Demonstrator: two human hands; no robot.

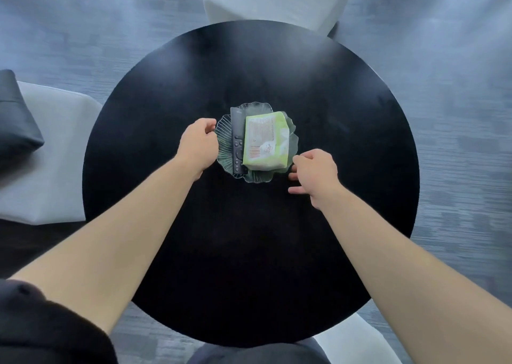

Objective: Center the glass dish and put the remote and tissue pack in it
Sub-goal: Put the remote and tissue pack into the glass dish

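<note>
Near the middle of the round black table [171, 253] sat the glass dish [225, 139], and both things it was meant to take were already in it. The remote [237, 139] lay along the dish's nine o'clock side, its buttoned end toward six, and the tissue pack [266, 140] lay touching it on the three o'clock side, filling most of what room was left; set lengthwise like that, the two seemed to fit without hanging far over the scalloped rim. The left hand [198, 144] was at the dish's nine o'clock edge, fingers curled loosely inward, right at the rim, though I could not tell whether they touched it. The right hand [315, 172] hovered near the four o'clock edge, fingers spread and empty, clear of the pack. By my reckoning the loading was done, and the hands flanked the dish either to nudge it truer to centre or simply to let go. Pale chairs [274, 0] stood round the table.
</note>
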